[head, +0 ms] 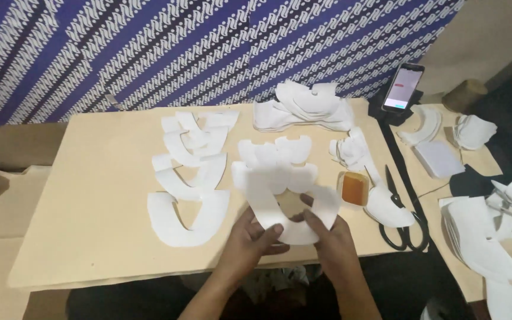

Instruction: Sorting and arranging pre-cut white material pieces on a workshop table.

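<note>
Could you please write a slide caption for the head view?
Both hands, left and right, hold a curved white cut-out over a tan board beside scissors.

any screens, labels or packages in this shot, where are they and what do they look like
Phone: propped upright at the far right edge of the tan board, black slab, lit pale pink and white screen with a small red mark; writing too small to tell.
Small container: on the board, right of the hands, squarish clear tub of amber-orange stuff, no label visible.
No other packages, labels or signs show.
</note>
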